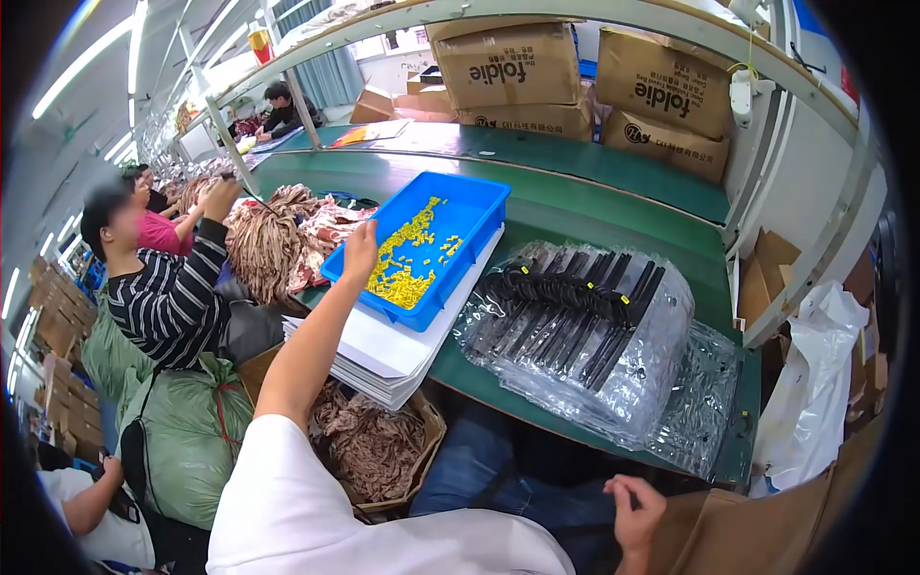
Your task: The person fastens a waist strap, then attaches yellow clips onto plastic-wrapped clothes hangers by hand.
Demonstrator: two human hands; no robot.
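Note:
A shallow blue plastic tray holds many small yellow pieces, heaped toward its near left end. My left hand is at the tray's left rim, fingers close together and apparently gripping it. The tray rests on a stack of white sheets at the bench's edge. My right hand is low in front of my body, its fingers curled toward the thumb. Whether anything small is pinched there I cannot make out. Black straps or strips, some with yellow tags, lie in a row on clear plastic bags.
A green-topped bench spans the view. Brownish fabric strips are piled left, with more in a carton below. A person in a striped top works at left. Large cartons stand behind; a metal post rises right.

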